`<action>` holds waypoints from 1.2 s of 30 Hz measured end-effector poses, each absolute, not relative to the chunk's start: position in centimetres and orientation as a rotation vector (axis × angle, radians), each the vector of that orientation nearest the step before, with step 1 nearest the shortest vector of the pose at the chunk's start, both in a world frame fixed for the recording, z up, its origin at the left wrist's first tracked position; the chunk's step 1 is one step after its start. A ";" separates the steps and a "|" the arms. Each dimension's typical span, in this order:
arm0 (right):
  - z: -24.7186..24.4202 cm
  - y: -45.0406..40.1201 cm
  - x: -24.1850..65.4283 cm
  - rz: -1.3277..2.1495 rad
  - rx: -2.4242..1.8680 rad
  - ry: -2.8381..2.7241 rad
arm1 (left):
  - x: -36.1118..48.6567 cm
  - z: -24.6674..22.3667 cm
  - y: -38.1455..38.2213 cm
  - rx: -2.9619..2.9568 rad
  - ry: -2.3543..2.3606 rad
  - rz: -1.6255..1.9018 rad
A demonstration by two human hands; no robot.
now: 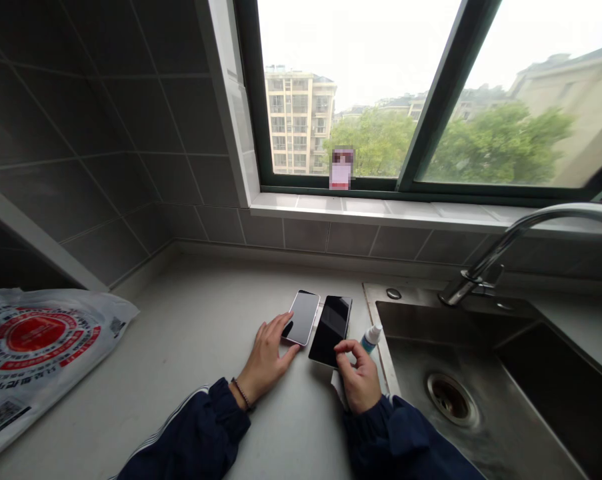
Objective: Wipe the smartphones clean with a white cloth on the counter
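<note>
In the head view, the left hand point(265, 359) lies open with fingers spread against the left edge of a pale-framed, dark-screened flat phone point(303, 321) on the white bench point(205, 300). Just right of it lies a glossy black rectangular phone point(329, 333), the right hand point(361, 381) curled over its lower right corner, whether gripping I cannot tell. The step seems to be handling both phones; the next move likely calls for steadying them.

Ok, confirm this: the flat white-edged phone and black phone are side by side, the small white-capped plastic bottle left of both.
Wrong side: the head view shows the bottle right of both the white-edged phone and black phone, which are side by side.
</note>
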State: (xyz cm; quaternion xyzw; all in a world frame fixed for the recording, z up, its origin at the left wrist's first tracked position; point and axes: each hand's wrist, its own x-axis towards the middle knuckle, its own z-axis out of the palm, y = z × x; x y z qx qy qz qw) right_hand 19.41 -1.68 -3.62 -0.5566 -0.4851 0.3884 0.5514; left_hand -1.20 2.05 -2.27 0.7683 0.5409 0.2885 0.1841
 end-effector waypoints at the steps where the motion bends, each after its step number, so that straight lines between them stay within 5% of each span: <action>1: -3.5 -1.7 19.4 0.917 -1.309 -1.146 | -1.2 -2.3 2.1 2.161 1.520 0.808; 14: -2.1 -2.3 19.0 1.090 -1.062 -1.236 | -0.1 -0.1 0.4 1.522 1.127 1.254; 26: -2.3 -3.2 17.9 1.352 -0.934 -1.371 | 1.5 -0.3 -0.5 0.521 0.460 0.811; 36: -3.7 -2.8 18.0 1.224 -1.117 -1.299 | 1.4 -1.1 -0.2 0.397 0.551 0.871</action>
